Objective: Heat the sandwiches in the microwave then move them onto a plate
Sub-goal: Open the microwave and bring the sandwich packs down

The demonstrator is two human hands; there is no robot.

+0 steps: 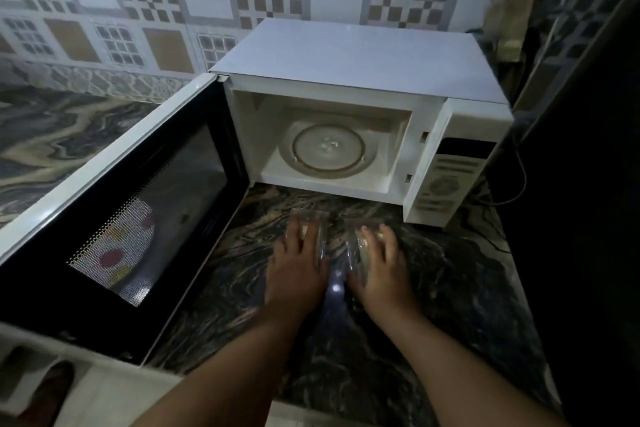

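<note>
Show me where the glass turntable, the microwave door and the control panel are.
glass turntable (328, 148), head view, centre of the round plate.
microwave door (145, 215), head view, dark mesh window of the open door.
control panel (446, 184), head view, round dial area.

clear-wrapped sandwiches (323, 241) on counter, white microwave (346, 107) open

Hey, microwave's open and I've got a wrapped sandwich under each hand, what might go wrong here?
The clear wrap looks slippery, so a sandwich could slide from the left hand or right hand on the way in. The open door juts out beside your left arm and could get bumped.
</note>
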